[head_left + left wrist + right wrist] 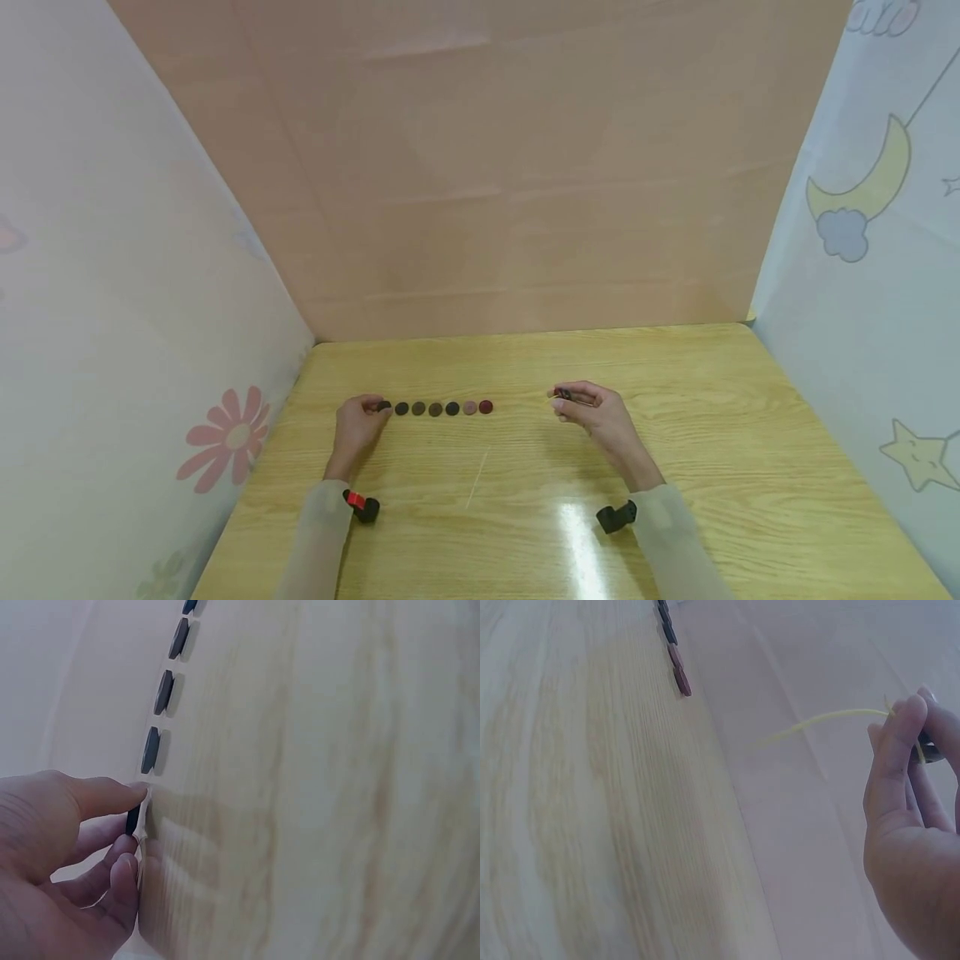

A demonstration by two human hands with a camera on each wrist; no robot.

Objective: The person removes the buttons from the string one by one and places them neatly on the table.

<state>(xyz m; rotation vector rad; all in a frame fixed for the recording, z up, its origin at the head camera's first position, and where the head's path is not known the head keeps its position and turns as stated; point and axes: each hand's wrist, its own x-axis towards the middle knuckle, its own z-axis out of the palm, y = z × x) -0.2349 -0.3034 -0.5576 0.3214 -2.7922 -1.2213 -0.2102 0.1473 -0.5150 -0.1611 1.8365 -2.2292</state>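
Flat round button-like discs lie in a straight row on the wooden table, in black, brown, dull pink and dark red. My left hand (362, 422) is at the row's left end and pinches the black disc (133, 819) there between thumb and fingers. A dark disc (151, 750) lies just beyond the fingertips. Right of the row, my right hand (600, 417) is raised above the table. It pinches a small dark bundle (562, 393), partly hidden by the fingers, with a thin yellow cord (825, 718) trailing from it. The dark red disc (486, 407) ends the row nearest that hand.
A thin pale straight strip or line (477, 479) shows on the wooden table (712, 400) between the forearms. A brown sheet (495, 183) stands behind the table. Patterned white panels (135, 250) flank it left and right. Each wrist bears a black camera mount (617, 517).
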